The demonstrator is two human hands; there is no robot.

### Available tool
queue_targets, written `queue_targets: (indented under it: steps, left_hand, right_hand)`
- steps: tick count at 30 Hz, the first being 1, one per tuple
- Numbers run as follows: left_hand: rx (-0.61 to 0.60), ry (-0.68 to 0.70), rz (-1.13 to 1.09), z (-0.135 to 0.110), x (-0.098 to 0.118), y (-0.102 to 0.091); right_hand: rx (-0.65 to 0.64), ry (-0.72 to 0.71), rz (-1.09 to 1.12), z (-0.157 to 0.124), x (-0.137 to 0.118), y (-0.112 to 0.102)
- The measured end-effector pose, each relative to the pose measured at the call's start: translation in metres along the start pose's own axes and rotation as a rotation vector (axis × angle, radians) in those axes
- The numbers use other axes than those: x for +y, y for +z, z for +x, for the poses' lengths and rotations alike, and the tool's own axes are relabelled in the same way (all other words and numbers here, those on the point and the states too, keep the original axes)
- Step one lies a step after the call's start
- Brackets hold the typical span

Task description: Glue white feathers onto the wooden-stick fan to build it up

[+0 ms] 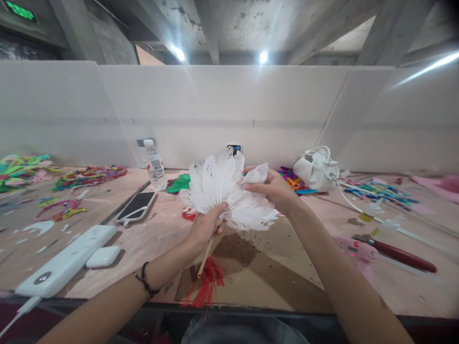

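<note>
A white feather fan [215, 184] with small dark specks is held up over the middle of the table. My left hand [206, 227] is closed around its base, thumb pressed on the quills. Below that hand a pale wooden handle [205, 258] sticks out, and a red tassel [208, 284] lies near its end. At the fan's right side, my right hand [276, 191] pinches a white feather [256, 174] between thumb and fingers. Whether this feather is joined to the fan I cannot tell. The right fingertips are partly hidden behind it.
Beneath lies brown cardboard [301, 272] strewn with dark crumbs. At left are a power strip [68, 260], a white case [103, 256], a phone [136, 207] and a bottle [155, 165]. A pink glue gun [356, 253], a red-handled tool [401, 254] and a white bag [315, 167] stand right.
</note>
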State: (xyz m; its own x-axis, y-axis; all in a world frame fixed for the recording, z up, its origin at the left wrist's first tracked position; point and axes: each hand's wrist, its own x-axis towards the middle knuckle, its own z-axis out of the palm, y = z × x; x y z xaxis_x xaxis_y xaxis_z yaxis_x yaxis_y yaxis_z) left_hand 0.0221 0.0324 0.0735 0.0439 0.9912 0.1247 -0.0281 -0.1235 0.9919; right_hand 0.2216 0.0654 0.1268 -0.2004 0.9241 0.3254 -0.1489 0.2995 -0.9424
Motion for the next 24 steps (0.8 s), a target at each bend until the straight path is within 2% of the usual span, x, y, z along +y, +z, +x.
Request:
queue_targets:
  steps: [3,8,11,13,15,19,24]
  left_hand:
    - [-0.005,0.019,0.026,0.001,-0.006,-0.003]
    - [-0.028,0.067,0.087,0.004,-0.016,-0.008]
    - [-0.045,0.096,0.132,0.004,-0.018,-0.008]
    - [-0.055,0.113,0.166,0.004,-0.017,-0.007]
    - [-0.057,0.122,0.195,0.003,-0.015,-0.006]
    - [-0.043,0.126,0.231,0.000,-0.008,-0.003]
    - [-0.100,0.143,0.251,-0.004,0.002,-0.002]
  right_hand:
    - [0.044,-0.032,-0.007,0.004,0.004,-0.005]
    - [0.192,-0.095,-0.016,0.014,0.012,-0.018]
    - [0.297,-0.128,0.004,0.018,0.012,-0.025]
    - [0.323,-0.137,-0.003,0.019,0.010,-0.028]
    - [0.275,-0.115,-0.035,0.018,0.007,-0.029]
    - [0.082,0.000,-0.163,0.010,0.003,-0.024]
    - [0.050,0.102,-0.307,0.003,0.004,-0.016]
